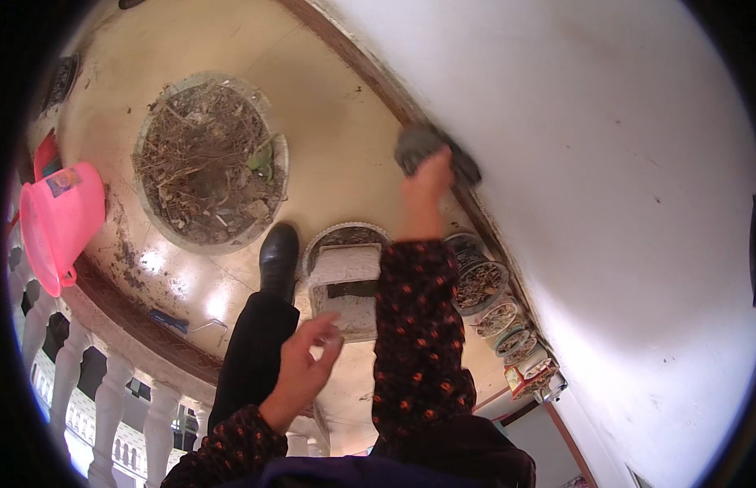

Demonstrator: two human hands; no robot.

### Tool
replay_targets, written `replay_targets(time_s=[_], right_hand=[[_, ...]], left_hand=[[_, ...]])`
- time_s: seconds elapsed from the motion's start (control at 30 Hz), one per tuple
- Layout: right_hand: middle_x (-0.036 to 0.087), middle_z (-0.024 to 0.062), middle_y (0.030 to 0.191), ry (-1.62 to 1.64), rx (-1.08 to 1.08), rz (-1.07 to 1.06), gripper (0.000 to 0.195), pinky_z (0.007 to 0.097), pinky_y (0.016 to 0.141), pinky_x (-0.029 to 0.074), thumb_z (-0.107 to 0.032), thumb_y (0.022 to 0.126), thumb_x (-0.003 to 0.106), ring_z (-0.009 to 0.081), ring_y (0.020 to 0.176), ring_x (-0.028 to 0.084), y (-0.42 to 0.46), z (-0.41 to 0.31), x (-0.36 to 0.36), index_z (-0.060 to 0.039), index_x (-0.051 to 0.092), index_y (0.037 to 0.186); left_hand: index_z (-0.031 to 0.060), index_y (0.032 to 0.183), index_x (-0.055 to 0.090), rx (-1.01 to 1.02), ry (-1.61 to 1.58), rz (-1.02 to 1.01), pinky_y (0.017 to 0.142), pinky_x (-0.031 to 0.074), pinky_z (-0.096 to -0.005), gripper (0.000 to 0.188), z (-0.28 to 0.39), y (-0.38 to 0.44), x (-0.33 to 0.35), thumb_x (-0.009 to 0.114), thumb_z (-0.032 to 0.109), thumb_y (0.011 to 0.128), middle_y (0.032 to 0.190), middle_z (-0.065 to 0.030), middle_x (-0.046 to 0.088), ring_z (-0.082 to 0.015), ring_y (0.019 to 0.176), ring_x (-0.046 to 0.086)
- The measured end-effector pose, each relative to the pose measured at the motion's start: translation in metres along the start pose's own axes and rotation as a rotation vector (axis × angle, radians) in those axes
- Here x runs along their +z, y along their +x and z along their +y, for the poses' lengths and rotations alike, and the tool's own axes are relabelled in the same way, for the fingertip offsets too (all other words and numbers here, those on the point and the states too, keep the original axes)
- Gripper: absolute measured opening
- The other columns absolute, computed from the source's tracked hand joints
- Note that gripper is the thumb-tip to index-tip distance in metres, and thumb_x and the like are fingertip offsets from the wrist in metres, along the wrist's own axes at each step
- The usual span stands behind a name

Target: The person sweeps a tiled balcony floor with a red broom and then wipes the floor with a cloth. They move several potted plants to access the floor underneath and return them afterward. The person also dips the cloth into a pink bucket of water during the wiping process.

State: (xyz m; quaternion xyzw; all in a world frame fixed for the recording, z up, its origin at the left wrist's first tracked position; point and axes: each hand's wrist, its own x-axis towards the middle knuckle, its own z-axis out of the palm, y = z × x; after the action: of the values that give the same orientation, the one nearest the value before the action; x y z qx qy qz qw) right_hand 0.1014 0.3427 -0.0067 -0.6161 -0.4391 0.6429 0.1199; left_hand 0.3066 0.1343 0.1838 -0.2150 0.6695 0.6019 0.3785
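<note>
My right hand (430, 177) reaches far forward and grips a dark grey rag (416, 146), blurred by motion, at the foot of the white wall (573, 146). The rag touches or nearly touches the brown skirting (378, 76). My left hand (308, 363) hangs in front of me, fingers curved and apart, with nothing in it. Beyond the left hand stands a round pot of soil (347, 233) with a pale slab-like object (346, 265) at its near side. My right sleeve hides part of both.
A large round planter (207, 165) holds soil, dry stalks and a green plant. Potted plants (480, 283) line the wall at right. A pink plastic basin (70, 219) leans by the white balustrade (110, 415). A blue-handled tool (169, 320) lies on the tiled floor (329, 122) near scattered dirt.
</note>
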Motion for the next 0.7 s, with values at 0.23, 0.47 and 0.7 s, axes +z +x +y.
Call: replay_targets(time_s=[0.23, 0.47, 0.7], right_hand=[[0.060, 0.0153, 0.110, -0.221, -0.311, -0.760, 0.055, 0.0352, 0.078, 0.048, -0.029, 0.083, 0.068, 0.0237, 0.097, 0.057, -0.087, -0.010, 0.192, 0.0034, 0.050, 0.124], [0.058, 0.0150, 0.122, 0.017, 0.090, -0.184, 0.041, 0.0411, 0.086, 0.054, -0.016, 0.094, 0.046, 0.0271, 0.106, 0.062, -0.054, -0.031, -0.060, -0.0001, 0.046, 0.132], [0.064, 0.0130, 0.110, -0.077, 0.149, -0.131, 0.035, 0.0397, 0.073, 0.056, -0.021, 0.092, 0.055, 0.0269, 0.092, 0.064, -0.016, 0.013, 0.106, 0.0045, 0.059, 0.115]], left_hand=[[0.0046, 0.121, 0.059, 0.129, -0.077, 0.183, 0.077, 0.049, -0.0267, 0.034, 0.005, 0.035, -0.021, 0.062, 0.003, 0.087, 0.098, -0.0064, 0.063, -0.0125, 0.087, 0.060], [0.0029, 0.118, 0.060, 0.105, -0.165, 0.209, 0.077, 0.048, -0.0246, 0.033, 0.021, 0.047, -0.035, 0.064, 0.005, 0.086, 0.095, -0.0039, 0.063, -0.0106, 0.085, 0.059], [0.0028, 0.114, 0.062, 0.063, -0.206, 0.125, 0.075, 0.048, -0.0235, 0.028, 0.029, 0.058, -0.054, 0.063, 0.005, 0.087, 0.093, -0.0034, 0.063, -0.0089, 0.082, 0.059]])
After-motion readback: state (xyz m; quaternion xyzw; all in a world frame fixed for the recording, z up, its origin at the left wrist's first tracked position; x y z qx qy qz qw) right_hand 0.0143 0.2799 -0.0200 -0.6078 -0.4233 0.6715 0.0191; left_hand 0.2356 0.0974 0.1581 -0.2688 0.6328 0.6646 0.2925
